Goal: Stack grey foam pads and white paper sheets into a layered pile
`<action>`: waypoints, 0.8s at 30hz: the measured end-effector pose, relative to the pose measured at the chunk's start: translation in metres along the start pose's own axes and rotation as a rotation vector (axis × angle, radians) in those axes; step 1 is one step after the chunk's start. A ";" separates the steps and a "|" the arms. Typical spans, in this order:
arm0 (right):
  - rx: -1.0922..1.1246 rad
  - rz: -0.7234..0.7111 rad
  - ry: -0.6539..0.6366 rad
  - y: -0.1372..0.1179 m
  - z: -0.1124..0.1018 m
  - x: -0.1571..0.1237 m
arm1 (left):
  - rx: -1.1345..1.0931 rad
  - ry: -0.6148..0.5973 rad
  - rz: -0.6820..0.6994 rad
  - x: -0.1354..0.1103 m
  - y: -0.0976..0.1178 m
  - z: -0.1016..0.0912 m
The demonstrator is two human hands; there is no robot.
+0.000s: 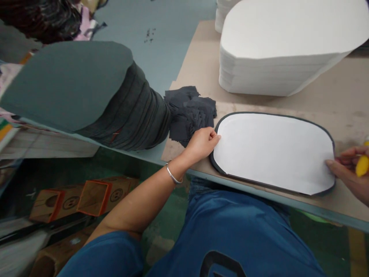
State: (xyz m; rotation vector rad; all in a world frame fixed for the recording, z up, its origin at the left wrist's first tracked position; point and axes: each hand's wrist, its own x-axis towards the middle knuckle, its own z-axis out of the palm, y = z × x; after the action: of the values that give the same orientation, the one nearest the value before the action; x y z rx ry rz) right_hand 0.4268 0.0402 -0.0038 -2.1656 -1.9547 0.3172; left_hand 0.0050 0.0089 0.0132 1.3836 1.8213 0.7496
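Note:
A white oval panel (273, 152) with rounded ends lies on top of a slightly larger dark panel (219, 168), whose edge shows as a dark rim around it. At its left end, my left hand (203, 142) has thumb and fingers pinched on the white panel's edge. My right hand (350, 169) is at the opposite end, its thumb resting on the white panel's right edge. A yellow tool (362, 165) sits in that same hand; the frame cuts it off, so its kind is not clear.
A tall stack of dark green-grey oval panels (69, 84) stands left. Small dark fabric pieces (191, 111) are heaped beside it. Thick white panels (288, 30) are piled at the back right. Cardboard boxes (95, 196) sit below the table edge.

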 end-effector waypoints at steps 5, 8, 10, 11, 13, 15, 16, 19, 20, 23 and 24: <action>0.088 -0.055 -0.043 -0.043 -0.018 -0.018 | 0.017 -0.076 0.047 0.006 -0.007 0.000; 0.100 -0.055 -0.022 -0.050 -0.014 -0.019 | 0.084 -0.078 0.018 0.010 -0.011 0.000; 0.099 -0.078 0.008 -0.049 -0.008 -0.017 | 0.114 -0.085 0.003 0.012 -0.011 -0.002; 0.102 -0.097 0.020 -0.048 -0.006 -0.017 | 0.126 -0.089 -0.005 0.013 -0.011 -0.003; 0.108 -0.130 0.031 -0.047 -0.002 -0.017 | 0.151 -0.095 -0.025 0.012 -0.009 -0.004; 0.110 -0.133 0.033 -0.046 -0.001 -0.018 | 0.181 -0.093 -0.037 0.012 -0.007 -0.004; 0.110 -0.134 0.031 -0.047 0.000 -0.018 | 0.195 -0.093 -0.040 0.012 -0.007 -0.003; 0.106 -0.135 0.021 -0.047 0.000 -0.018 | 0.232 -0.099 -0.033 0.013 -0.009 -0.004; 0.104 -0.136 0.019 -0.046 0.001 -0.019 | 0.259 -0.101 -0.023 0.013 -0.010 -0.005; 0.106 -0.150 0.017 -0.046 0.003 -0.019 | 0.433 -0.088 0.003 0.013 -0.005 -0.012; 0.107 -0.157 0.017 -0.045 0.005 -0.020 | 0.509 -0.055 0.005 0.012 0.000 -0.014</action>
State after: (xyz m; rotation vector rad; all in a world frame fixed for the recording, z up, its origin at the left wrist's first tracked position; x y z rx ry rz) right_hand 0.3805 0.0251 0.0057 -1.9307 -2.0342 0.3671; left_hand -0.0086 0.0205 0.0184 1.7023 2.0495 0.2470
